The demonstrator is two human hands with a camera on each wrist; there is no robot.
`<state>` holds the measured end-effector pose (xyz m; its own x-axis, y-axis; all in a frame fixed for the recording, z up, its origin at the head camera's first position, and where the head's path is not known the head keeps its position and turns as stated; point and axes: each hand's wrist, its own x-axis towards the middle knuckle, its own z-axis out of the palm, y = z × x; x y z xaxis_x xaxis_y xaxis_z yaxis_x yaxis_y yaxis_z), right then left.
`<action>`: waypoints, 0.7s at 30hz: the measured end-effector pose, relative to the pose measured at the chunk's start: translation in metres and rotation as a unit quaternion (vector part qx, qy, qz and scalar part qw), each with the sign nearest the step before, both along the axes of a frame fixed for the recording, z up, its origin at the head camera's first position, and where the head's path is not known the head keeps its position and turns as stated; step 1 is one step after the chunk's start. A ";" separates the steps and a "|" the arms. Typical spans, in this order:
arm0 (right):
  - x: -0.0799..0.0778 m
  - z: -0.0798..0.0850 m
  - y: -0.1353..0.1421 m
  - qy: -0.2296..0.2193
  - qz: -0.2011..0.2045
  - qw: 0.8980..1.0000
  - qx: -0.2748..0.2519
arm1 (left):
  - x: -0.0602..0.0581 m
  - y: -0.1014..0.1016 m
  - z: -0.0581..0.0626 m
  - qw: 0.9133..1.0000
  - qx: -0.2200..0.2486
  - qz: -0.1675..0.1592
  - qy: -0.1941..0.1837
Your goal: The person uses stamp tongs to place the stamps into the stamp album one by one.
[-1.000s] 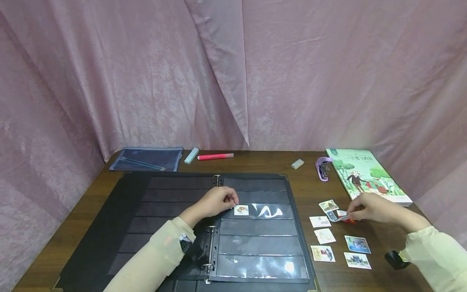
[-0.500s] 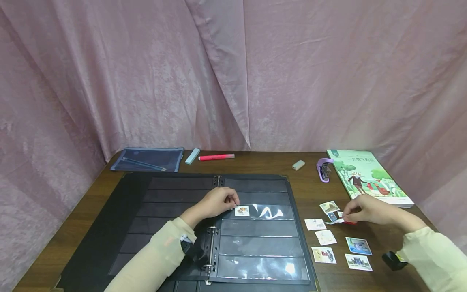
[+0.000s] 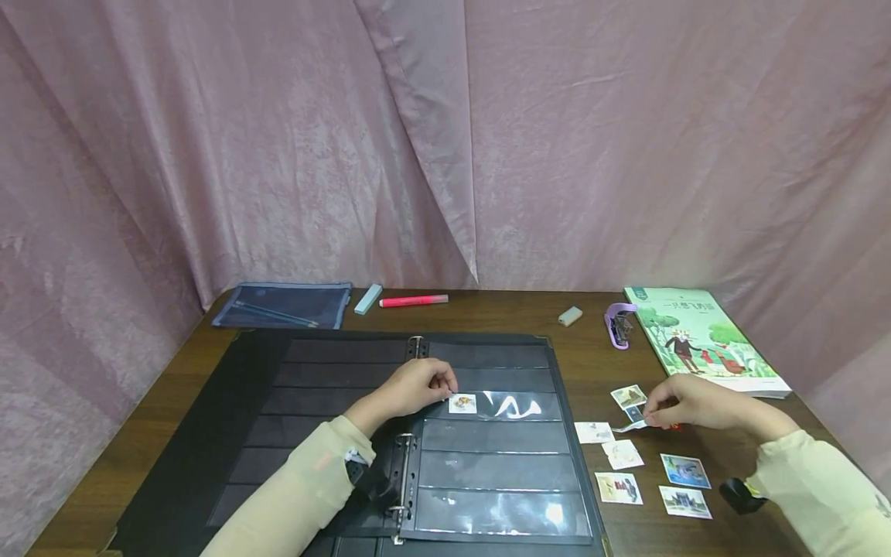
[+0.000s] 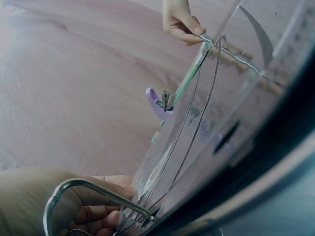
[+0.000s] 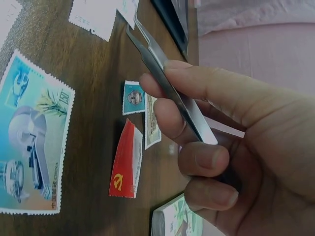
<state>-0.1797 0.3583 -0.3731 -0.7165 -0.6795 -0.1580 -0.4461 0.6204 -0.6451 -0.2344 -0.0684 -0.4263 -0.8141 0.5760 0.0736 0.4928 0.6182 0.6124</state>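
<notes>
Since a second ago my right hand (image 3: 685, 402) has come leftward with the tweezers, and the pale stamp (image 3: 592, 432) just left of their tips has slid left too, toward the album's right edge. I hold the tweezers (image 5: 157, 71) between thumb and curled fingers; their bent tips look slightly apart, and I can't tell whether they touch that stamp. My left hand (image 3: 411, 387) is at the left end of the third pocket strip from the far side (image 3: 550, 406), fingers curled beside a small stamp (image 3: 462, 404) on that strip; whether I'm pinching the clear film, I can't tell. Near the tweezers, a red stamp (image 5: 125, 162) and a small blue one (image 5: 134, 98) lie under my right hand, with a second pale stamp (image 3: 623, 454) just nearer me. Farther out are the black stamp album (image 3: 209, 418), spread open on my left, and the green picture book (image 3: 724, 333) at far right. I take this as picking out one more stamp; the next move calls for getting a tip under its edge, closing gently, and keeping the perforations unbent.
</notes>
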 end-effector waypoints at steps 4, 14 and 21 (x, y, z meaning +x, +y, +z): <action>-0.002 0.000 -0.002 0.000 0.006 1.000 0.000 | 0.000 0.000 0.001 1.000 0.000 0.000 -0.001; -0.004 -0.001 -0.009 0.000 0.005 1.000 0.018 | 0.001 -0.001 0.002 1.000 0.002 -0.001 0.004; -0.005 0.003 -0.011 0.009 -0.011 0.999 0.043 | 0.001 0.000 0.002 1.000 0.001 0.001 0.004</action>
<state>-0.1842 0.3478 -0.3701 -0.7342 -0.6482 -0.2020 -0.4423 0.6824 -0.5820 -0.2329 -0.0684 -0.4247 -0.8144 0.5747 0.0809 0.4968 0.6182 0.6091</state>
